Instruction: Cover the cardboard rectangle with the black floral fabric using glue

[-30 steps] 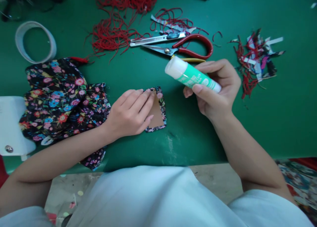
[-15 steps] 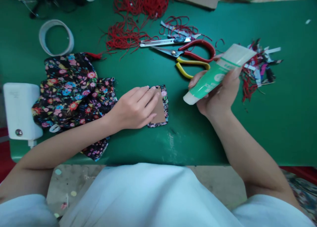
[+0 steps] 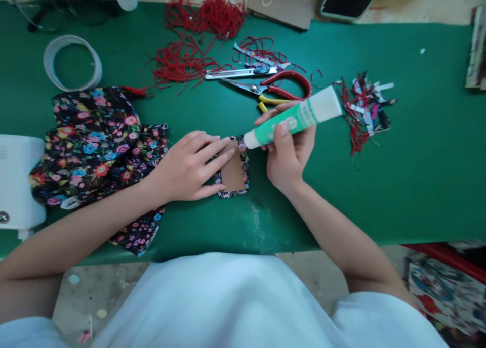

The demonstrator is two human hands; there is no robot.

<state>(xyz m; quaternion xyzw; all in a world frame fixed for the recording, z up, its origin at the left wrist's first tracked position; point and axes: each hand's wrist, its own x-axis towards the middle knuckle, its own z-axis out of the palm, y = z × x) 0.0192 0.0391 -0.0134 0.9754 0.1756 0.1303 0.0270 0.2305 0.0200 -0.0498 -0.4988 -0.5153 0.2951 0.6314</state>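
A brown cardboard rectangle lies on a slightly larger piece of black floral fabric, whose edges show around it. My left hand rests flat with fingers stretched and a little apart, their tips on the cardboard's left part. In my right hand is a green and white glue tube, gripped along its body with the thumb on top. The tube slants down to the left, its white tip at the upper right corner of the fabric. Whether the tip touches the fabric I cannot tell.
Larger floral cloth lies left, beside a white device and a tape roll. Beyond my hands are red-handled scissors, a utility knife and red cords. Scraps lie right; a phone is at the back.
My right hand has brought the glue tube left, up to the fabric's upper right corner. My left fingers have shifted back and spread, uncovering more cardboard. The view has shifted slightly.
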